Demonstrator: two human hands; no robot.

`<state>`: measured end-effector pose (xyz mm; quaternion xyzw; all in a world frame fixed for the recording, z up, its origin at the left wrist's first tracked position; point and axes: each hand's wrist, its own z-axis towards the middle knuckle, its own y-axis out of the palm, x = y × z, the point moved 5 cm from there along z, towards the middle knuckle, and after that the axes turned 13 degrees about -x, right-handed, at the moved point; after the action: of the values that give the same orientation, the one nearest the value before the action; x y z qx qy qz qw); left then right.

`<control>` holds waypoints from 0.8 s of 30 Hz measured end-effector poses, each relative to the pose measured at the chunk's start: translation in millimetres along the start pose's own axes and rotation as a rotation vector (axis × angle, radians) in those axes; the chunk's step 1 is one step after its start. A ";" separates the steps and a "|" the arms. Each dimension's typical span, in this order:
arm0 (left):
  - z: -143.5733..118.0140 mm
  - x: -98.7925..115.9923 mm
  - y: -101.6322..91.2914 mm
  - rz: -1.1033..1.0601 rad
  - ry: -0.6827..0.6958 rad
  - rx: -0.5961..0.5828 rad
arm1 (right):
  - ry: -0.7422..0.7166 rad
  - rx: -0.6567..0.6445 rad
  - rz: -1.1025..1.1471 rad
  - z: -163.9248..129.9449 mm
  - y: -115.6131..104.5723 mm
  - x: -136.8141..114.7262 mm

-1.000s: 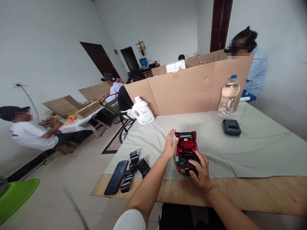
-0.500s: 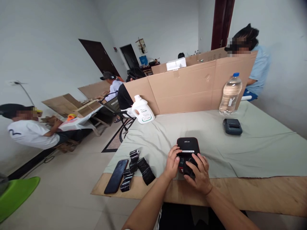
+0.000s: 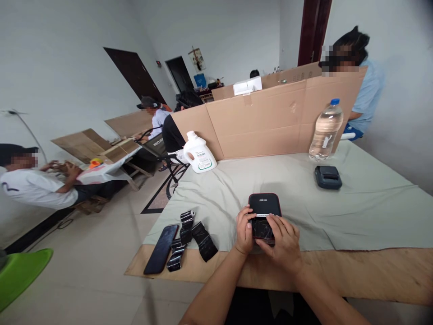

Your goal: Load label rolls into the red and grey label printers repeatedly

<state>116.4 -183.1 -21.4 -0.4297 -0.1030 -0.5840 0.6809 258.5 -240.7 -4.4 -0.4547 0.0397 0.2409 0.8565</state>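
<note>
Wooden table edge [image 3: 368, 275] lies near both hands [image 3: 244, 231] [image 3: 284, 241], curled around a black device [image 3: 264, 207].

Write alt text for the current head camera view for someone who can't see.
A person's left hand and right hand touch a small black device with red edges on a partly cloth-covered table. A phone and black strips lie to the left, a white jug and water bottle stand before a cardboard partition, and other people sit nearby.
</note>
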 end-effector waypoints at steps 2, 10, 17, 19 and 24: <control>0.1 -0.3 -0.5 0.020 0.002 0.006 | 0.033 -0.001 0.011 6.9 -4.5 1.0; 1.2 2.0 -1.6 0.094 0.029 0.040 | 0.055 0.006 0.016 24.4 -6.0 6.3; -4.3 -4.5 3.8 -0.029 -0.025 0.042 | 0.008 0.018 0.169 10.6 6.4 24.4; -5.7 -4.7 5.1 -0.054 -0.039 0.033 | -0.059 0.031 0.249 1.7 11.3 28.5; -13.2 -10.1 6.5 -0.059 -0.095 0.081 | -0.124 0.083 0.401 -11.7 17.2 32.3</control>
<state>114.3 -185.6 -39.0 -0.4259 -0.1716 -0.5782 0.6744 281.0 -229.8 -33.5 -0.3866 0.0862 0.4321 0.8102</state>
